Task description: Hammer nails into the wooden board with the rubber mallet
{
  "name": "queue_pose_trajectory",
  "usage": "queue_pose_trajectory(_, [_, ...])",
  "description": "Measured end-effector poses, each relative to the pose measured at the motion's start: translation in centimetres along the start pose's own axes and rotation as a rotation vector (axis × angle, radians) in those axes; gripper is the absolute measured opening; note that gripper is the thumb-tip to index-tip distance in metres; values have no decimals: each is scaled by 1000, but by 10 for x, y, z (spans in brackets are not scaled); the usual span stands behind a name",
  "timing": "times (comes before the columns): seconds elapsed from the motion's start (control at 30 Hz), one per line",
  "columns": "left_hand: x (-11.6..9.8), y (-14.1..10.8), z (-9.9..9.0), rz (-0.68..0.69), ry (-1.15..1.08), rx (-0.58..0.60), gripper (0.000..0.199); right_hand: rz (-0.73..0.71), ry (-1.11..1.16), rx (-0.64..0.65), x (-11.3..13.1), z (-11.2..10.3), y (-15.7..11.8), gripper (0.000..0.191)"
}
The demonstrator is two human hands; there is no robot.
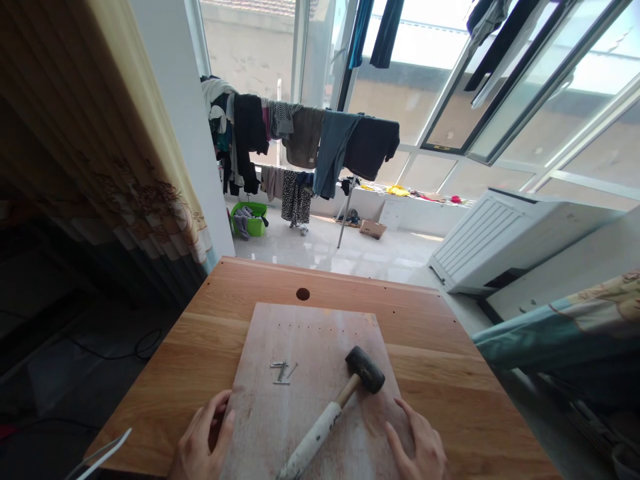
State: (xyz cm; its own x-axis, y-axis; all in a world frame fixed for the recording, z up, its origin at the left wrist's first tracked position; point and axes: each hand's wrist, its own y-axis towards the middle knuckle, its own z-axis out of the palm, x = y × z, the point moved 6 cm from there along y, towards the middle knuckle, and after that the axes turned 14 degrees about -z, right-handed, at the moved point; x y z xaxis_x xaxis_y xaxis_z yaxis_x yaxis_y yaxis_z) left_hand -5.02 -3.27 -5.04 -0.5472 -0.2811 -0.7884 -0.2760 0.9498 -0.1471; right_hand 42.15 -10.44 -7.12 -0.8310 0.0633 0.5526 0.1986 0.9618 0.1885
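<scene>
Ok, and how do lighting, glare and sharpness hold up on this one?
Head view: upper window panes glare nearly white; head view: the left curtain's lower part sinks into shadow; head view: glints on the tiled floor; head view: the table splays toward the camera, suggesting a wide lens; head view: mallet, nails and both hands readable.

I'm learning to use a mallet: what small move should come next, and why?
Perhaps reach the left hand to the nails: they lie loose on the board, nearer that hand than the right hand, and neither hand holds the mallet.
</scene>
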Motion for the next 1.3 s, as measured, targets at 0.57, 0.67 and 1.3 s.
queue_pose_trajectory(0.57, [0, 68, -80, -35, 460, -345, 55, -174, 186, 157, 180, 52, 45, 39])
queue_pose_trajectory(0.67, [13, 69, -92, -118, 473, -372, 62, -200, 269, 187, 192, 59, 48, 39])
queue_pose_trajectory(1.3, [-10, 19, -57, -261, 117, -324, 47, -191, 252, 56, 118, 26, 50, 49])
